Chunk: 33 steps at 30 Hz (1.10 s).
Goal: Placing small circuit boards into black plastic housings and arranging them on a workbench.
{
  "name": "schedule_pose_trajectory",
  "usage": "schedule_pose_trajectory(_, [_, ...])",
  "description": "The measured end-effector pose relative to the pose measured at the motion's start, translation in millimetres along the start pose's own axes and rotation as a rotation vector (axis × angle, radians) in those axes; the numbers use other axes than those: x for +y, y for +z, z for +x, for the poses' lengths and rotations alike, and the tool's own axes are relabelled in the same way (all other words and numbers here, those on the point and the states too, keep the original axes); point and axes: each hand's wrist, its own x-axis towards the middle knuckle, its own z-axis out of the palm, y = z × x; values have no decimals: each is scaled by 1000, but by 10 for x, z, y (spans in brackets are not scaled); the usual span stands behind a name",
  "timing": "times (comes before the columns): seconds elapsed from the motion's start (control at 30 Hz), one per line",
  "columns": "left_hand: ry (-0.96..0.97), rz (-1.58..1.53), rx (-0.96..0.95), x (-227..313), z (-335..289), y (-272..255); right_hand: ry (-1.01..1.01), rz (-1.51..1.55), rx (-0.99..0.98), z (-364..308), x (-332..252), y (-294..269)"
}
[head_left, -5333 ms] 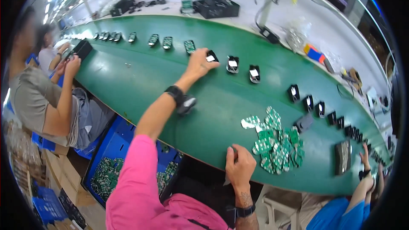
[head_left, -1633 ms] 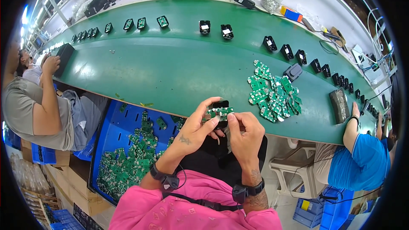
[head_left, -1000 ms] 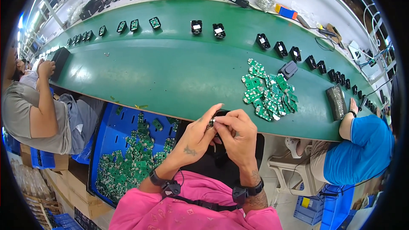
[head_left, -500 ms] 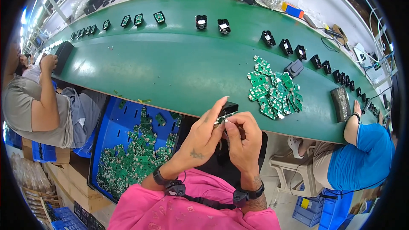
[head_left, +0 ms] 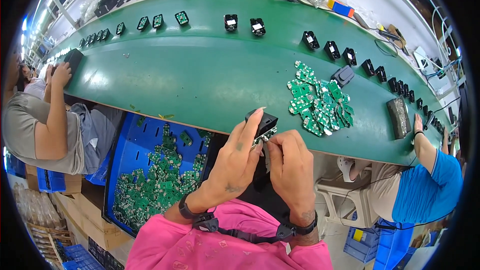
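My left hand point(head_left: 235, 162) grips a small black plastic housing point(head_left: 264, 121) just in front of the near edge of the green conveyor belt point(head_left: 200, 70). My right hand point(head_left: 292, 167) pinches the edge of a small circuit board point(head_left: 260, 138) that sits at the housing's open underside. Both hands are close together over my lap. A loose pile of green circuit boards point(head_left: 320, 102) lies on the belt just beyond my right hand.
A row of black housings point(head_left: 327, 49) runs along the belt's far side. A blue crate of green boards point(head_left: 160, 180) stands at my lower left. One person sits at left point(head_left: 45, 120), another in blue at right point(head_left: 425, 190). A dark block point(head_left: 400, 117) lies by the right edge.
Five seconds ago my left hand reached far across the belt to the housings. Since then both hands came together at the near edge, holding a housing and board, with small shifts.
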Motion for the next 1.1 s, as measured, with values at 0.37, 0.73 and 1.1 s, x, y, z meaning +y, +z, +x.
schedule_pose_trajectory(0.37, [-4, 5, -22, -6, 23, 24, -3, -8, -81, 32, 7, -81])
schedule_pose_trajectory(0.73, [91, 99, -45, -46, 44, 47, 26, 0, -136, 38, 23, -131])
schedule_pose_trajectory(1.1, [21, 38, -75, -15, 24, 30, 60, 35, -141, 33, 16, -142])
